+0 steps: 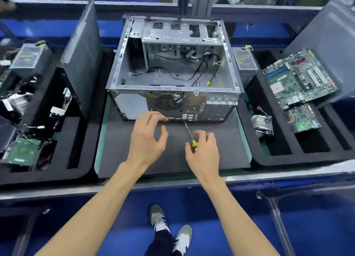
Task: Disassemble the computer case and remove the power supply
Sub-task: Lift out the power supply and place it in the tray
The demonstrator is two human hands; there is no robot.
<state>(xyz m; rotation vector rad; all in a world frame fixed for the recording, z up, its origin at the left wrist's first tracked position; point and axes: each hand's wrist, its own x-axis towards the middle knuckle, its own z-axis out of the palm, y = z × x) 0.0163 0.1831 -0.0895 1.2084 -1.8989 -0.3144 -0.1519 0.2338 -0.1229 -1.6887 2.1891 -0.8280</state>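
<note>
Computer case (173,71): open-topped, on the grey mat (221,150) at the middle of the tabletop, rear panel facing the person.
Left hand (147,138): released, fingertips touching the case's lower rear edge.
Right hand (204,150): grasping a yellow-handled screwdriver (189,134), tip at the rear panel.
Power supply (245,60): just beside the case's right side.

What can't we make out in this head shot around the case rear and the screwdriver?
- Head view: screwdriver tip at the case rear panel is too small to tell whether it sits on a screw.
- Left hand fingertips cover the spot they touch on the panel.
- Right hand hides most of the yellow handle.
- Case floor under the cables is obscured.
- Left tray contents are blurred.
</note>
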